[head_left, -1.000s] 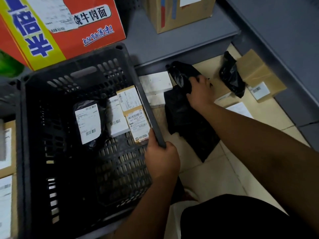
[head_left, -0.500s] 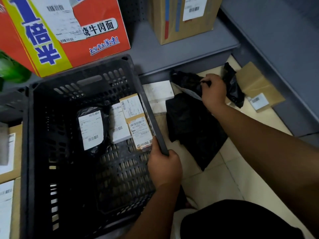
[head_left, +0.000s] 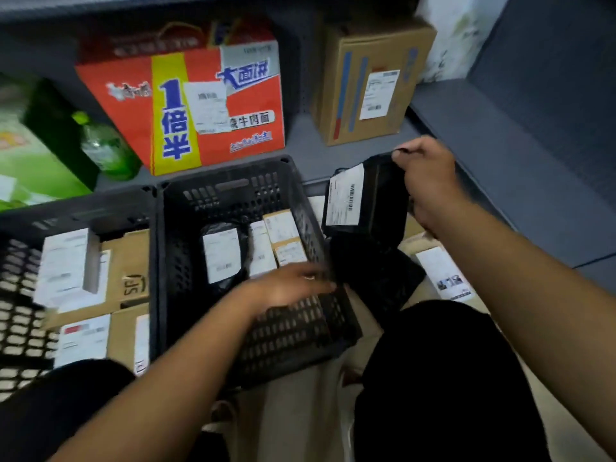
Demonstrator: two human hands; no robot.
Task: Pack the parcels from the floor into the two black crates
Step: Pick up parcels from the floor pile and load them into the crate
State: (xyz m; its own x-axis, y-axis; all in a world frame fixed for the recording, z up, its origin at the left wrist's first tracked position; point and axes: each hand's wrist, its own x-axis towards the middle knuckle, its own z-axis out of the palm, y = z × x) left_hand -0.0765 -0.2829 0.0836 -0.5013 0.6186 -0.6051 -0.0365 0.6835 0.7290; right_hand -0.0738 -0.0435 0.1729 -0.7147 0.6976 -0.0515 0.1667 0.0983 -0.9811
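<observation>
Black poly parcel (head_left: 366,201) looks soft, light, right hand (head_left: 428,181) pinching its top edge; left hand (head_left: 290,288) spread empty over the crate (head_left: 230,176)

This looks like a parcel storeroom or pickup station. A grey metal shelf (head_left: 301,145) carries a red noodle carton (head_left: 253,95) and a brown box (head_left: 350,95), both with shipping labels. Two black crates (head_left: 226,181) on the tiled floor (head_left: 580,445) hold small barcoded parcels (head_left: 221,255).

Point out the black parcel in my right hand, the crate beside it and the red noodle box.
black parcel (head_left: 383,198): head view, black wrapping beside its label.
crate (head_left: 230,191): head view, its far wall.
red noodle box (head_left: 135,111): head view, red front face.
</observation>
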